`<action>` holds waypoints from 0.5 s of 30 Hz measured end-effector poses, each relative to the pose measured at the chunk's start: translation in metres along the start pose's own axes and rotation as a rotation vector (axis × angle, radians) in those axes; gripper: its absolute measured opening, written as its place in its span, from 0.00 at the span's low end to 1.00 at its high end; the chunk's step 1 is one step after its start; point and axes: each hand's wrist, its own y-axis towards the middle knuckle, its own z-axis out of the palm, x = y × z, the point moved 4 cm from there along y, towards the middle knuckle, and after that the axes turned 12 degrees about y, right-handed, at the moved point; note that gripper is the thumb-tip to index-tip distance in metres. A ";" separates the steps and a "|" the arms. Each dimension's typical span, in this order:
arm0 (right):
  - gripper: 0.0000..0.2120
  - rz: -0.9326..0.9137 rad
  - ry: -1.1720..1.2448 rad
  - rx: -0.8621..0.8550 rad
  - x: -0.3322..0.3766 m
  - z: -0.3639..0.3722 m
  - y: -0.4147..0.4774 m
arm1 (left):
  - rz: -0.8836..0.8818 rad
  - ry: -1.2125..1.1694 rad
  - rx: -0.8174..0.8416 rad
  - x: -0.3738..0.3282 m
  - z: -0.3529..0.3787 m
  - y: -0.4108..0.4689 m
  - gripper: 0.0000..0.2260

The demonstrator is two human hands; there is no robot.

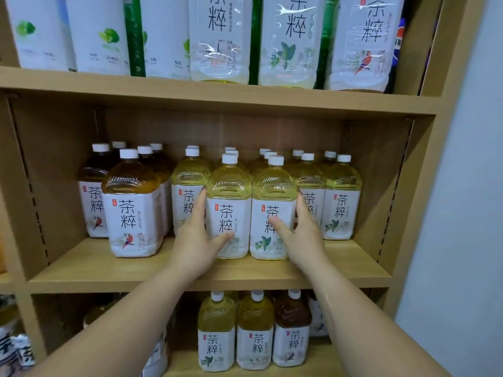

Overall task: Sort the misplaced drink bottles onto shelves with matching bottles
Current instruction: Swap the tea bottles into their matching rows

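Observation:
On the middle shelf (206, 278) stand rows of white-capped tea bottles with white labels. Two pale yellow bottles stand side by side at the front. My left hand (194, 242) grips the left pale yellow bottle (228, 210), fingers along its left side and thumb across the label. My right hand (302, 238) grips the right pale yellow bottle (273, 213), fingers on its right side and thumb on the label. Both bottles rest upright on the shelf. An amber tea bottle (132, 210) with a red bird label stands front left.
More pale yellow bottles (341, 202) fill the shelf's right, darker amber ones (94, 197) the left. The top shelf (217, 96) carries larger white-labelled and green bottles. The lower shelf holds three tea bottles (254, 333) of differing colours. A pale wall (462, 213) lies to the right.

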 end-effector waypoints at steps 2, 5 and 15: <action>0.44 0.024 -0.003 -0.007 -0.004 0.003 0.004 | 0.009 0.005 -0.010 0.002 0.002 0.001 0.52; 0.44 0.043 -0.002 -0.013 -0.005 0.004 0.007 | 0.008 0.017 -0.023 0.003 0.005 0.002 0.52; 0.43 -0.055 -0.179 -0.107 0.050 -0.015 -0.017 | 0.065 0.117 -0.071 -0.023 -0.045 -0.014 0.45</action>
